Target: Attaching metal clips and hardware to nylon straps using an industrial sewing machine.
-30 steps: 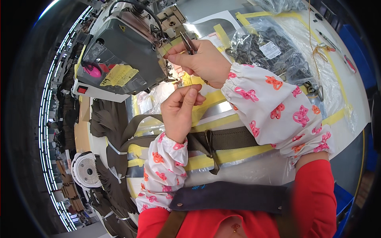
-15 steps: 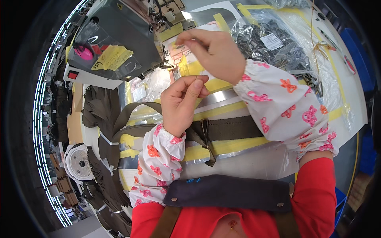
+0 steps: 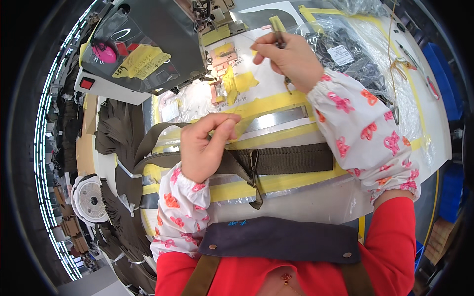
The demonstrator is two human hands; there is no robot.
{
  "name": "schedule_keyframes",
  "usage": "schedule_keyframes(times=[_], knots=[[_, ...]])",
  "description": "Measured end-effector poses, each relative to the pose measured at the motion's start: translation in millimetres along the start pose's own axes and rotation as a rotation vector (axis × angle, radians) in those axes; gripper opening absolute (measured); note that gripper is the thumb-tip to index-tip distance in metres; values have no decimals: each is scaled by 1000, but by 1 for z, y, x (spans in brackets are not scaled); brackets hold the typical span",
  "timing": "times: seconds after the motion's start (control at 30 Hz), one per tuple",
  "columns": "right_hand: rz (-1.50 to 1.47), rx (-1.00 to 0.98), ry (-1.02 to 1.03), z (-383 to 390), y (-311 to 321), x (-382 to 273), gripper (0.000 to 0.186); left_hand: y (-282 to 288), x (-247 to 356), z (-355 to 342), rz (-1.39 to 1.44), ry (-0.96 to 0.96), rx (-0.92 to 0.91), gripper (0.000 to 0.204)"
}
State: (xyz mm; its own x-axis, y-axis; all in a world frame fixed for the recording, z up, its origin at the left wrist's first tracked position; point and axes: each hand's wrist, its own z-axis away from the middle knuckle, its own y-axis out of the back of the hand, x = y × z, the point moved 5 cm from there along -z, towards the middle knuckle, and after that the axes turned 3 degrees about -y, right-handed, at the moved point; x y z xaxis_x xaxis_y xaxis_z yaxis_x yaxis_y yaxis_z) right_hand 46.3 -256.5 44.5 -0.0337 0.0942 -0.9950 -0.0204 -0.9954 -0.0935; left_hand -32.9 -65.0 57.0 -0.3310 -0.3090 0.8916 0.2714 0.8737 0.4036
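My left hand [image 3: 205, 148] is closed in a pinch above the dark olive webbing strap [image 3: 296, 159]; whatever is between thumb and forefinger is too fine to make out. Farther off and to the right, my right hand [image 3: 291, 61] is closed around a slim dark tool [image 3: 279, 35], its ends showing above and below the fist and its kind unclear. The strap lies flat across the table, with a dark metal hook [image 3: 254, 160] and a short folded tail of webbing on it. Beyond the hands, the sewing machine [image 3: 148, 47] lights a work plate with yellow tape [image 3: 239, 83].
Bundled olive webbing [image 3: 121, 133] hangs along the left side. A white fan [image 3: 91, 200] stands at far left. A clear bag of dark metal hardware [image 3: 345, 59] lies at the back right, near red-handled tools [image 3: 432, 90] and blue bins [image 3: 447, 79].
My left hand has moved left and nearer to me, still pinched. My right hand has shifted right, away from the machine, and the dark tool now shows in it.
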Motion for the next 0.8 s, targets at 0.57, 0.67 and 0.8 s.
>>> schedule_keyframes(times=[0.57,0.67,0.8], knots=[[-377,-135,-16,-23,-64,-2,15,59,2,34,-212,-74,309,17],[-356,-166,-48,-12,-62,-1,16,55,17,47,-185,-50,297,13],[-229,-225,-148,10,-69,6,25,35,40,70,-175,-272,-52,14]])
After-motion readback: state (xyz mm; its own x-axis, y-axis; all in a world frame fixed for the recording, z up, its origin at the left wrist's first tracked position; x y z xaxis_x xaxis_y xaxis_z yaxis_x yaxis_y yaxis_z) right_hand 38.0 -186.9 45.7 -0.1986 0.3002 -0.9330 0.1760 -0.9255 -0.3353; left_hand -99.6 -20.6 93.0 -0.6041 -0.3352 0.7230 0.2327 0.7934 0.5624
